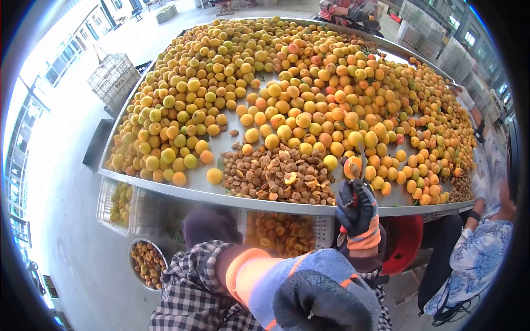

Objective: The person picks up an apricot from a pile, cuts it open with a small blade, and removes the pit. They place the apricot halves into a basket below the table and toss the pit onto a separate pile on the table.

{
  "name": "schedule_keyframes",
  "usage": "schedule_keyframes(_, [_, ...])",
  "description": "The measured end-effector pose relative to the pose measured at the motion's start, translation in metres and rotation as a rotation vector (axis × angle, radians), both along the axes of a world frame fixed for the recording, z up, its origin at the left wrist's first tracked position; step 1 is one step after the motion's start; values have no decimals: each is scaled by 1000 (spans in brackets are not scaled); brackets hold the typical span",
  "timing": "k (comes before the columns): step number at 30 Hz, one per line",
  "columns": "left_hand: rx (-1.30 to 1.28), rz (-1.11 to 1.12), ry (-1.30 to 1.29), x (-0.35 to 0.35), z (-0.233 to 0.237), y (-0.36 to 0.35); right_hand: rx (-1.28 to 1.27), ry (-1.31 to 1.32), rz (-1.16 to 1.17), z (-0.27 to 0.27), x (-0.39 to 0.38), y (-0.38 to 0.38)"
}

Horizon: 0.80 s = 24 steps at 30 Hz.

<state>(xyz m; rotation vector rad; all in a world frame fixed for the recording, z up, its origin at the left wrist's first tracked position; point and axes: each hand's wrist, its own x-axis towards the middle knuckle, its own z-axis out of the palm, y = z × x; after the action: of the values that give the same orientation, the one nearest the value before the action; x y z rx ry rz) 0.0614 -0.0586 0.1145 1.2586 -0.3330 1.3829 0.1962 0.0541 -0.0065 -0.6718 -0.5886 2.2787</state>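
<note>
My left hand (326,295), in a blue glove with a black palm and orange cuff, is large and close to the camera at the bottom. Its fingers curl in; what they hold, if anything, is hidden. At the table's front edge, my right hand (356,207), gloved alike, is closed on a slim knife (362,157) whose blade points up. Against the blade and just above the fingertips is an orange-yellow apricot (352,166). Brown pits (270,174) lie heaped left of this hand, with whole apricots (326,110) spread behind them.
The metal table's rim (221,199) runs in front of me. Below it are a crate of apricot halves (280,231), a bowl of brown pieces (148,265) and a red tub (402,245). A person (477,256) sits at the right; another (350,12) is across the table.
</note>
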Motion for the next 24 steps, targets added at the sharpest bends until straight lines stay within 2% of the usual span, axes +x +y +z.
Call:
schedule_keyframes(7, [49, 135, -13, 2, -9, 1, -54, -108, -93, 8, -3, -4])
schedule_keyframes(14, [3, 55, -16, 1, -8, -1, -5, 1, -4, -2, 1, -1])
schedule_keyframes(17, [11, 5, -7, 0, -6, 0, 53, -83, -55, 13, -4, -4])
schedule_keyframes(24, [-78, -55, 22, -1, -1, -3, 67, -15, -37, 8, -2, -3])
